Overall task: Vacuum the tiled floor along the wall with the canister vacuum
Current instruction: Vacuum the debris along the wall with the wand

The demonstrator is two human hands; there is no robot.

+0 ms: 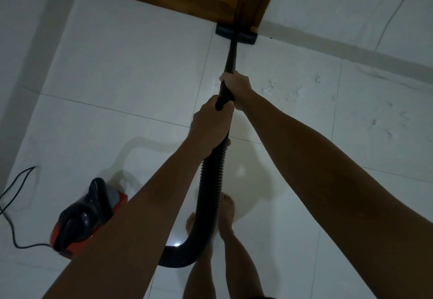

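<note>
Now both hands are on the black wand (230,57): the right hand (237,87) wraps it higher up, fingers curled tight around the tube, and the left hand (210,125) grips just below, where the ribbed hose (209,188) begins. Ahead of the fingers, the flat dark floor head (235,33) sits on the white tiled floor (117,71), right against the foot of the wooden door frame (248,1) by the wall. Behind, near the floor's left edge, rests the red-and-black canister (86,214).

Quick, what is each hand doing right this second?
Left hand: closed around the vacuum wand where the hose joins it.
Right hand: closed around the wand, farther along.
</note>
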